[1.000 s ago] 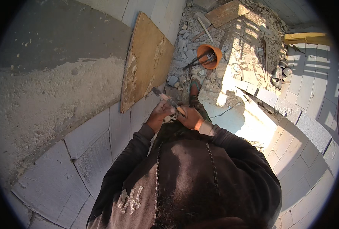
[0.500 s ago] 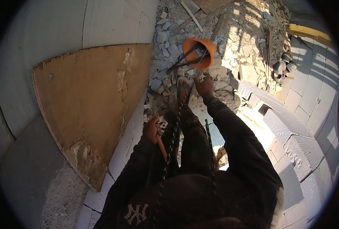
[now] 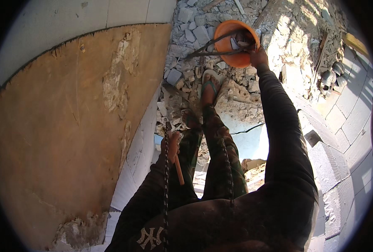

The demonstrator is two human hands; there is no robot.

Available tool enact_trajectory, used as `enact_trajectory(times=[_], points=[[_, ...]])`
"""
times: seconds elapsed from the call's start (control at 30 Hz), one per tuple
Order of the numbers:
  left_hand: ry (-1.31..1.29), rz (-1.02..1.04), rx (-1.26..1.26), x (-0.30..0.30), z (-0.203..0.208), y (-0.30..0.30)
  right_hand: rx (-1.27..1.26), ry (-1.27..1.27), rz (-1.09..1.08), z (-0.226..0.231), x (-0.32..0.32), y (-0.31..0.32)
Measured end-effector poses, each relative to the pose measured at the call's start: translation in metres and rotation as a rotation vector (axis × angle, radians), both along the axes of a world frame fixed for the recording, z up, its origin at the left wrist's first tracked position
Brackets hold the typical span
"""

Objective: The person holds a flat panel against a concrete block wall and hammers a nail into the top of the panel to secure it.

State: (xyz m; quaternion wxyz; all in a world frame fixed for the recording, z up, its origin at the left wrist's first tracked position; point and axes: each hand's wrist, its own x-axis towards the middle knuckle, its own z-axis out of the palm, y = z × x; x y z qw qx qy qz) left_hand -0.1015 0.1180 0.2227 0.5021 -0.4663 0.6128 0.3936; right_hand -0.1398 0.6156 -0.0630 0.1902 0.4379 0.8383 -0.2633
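My left hand [image 3: 174,145] is closed around a short tool with a wooden handle [image 3: 179,170]; its head is mostly hidden, so I cannot tell the exact kind. It hangs low beside my left thigh. My right arm reaches forward, and my right hand [image 3: 258,59] grips the near right rim of an orange bucket [image 3: 228,35]. Tilted on the rubble, the bucket has dark strap handles trailing to the left and a few grey chunks inside. Some of my right fingers are hidden by the rim.
Broken concrete and stone rubble [image 3: 188,25] covers the ground around my sandalled feet [image 3: 210,86]. A worn brown wooden board [image 3: 69,117] leans along the left. Pale block walling [image 3: 327,164] runs along the right, with metal cups [image 3: 331,77] near it and a yellow beam [image 3: 356,44] further off.
My right hand has reached forward from empty air to the bucket's rim. The bucket's opening has turned more to the right. My left hand keeps the wooden-handled tool.
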Motion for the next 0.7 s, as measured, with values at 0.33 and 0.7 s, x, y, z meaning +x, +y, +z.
enact_trajectory(times=[0.33,0.7], points=[[0.221,0.019,0.058,-0.022,-0.039,0.016,-0.501,0.064,-0.239,0.018,0.048,-0.054],[0.157,0.066,0.085,0.007,-0.049,0.023,0.165,-0.051,1.066,0.049,-0.013,-0.129]])
